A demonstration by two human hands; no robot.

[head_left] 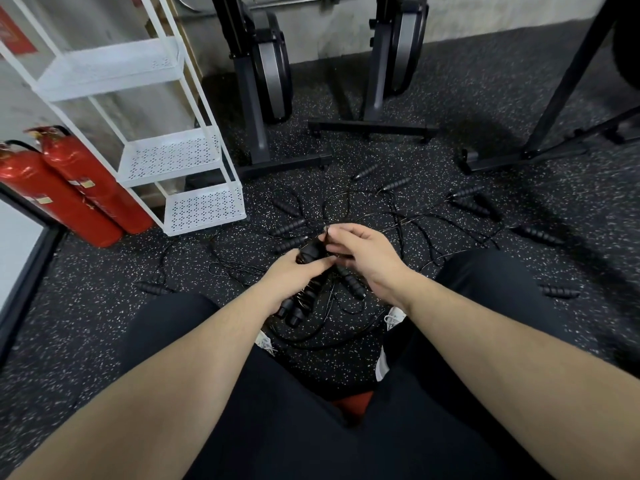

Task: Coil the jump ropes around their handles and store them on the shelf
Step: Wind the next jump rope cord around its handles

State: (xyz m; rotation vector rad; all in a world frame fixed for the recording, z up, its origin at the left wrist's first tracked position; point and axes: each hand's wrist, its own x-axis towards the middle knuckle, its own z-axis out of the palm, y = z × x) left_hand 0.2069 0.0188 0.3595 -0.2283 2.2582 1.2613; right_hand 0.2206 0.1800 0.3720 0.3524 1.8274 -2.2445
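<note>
We see the white shelf [180,157] standing at left on the speckled floor [450,161], loose jump ropes [391,216] strewn ahead, our left hand [294,271] gripping paired handles [311,252] while our right hand [363,251] pinches their cord.

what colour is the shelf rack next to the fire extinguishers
White, with perforated trays; the shelf rack shows clearly in the head view, beside two red fire extinguishers.
</note>
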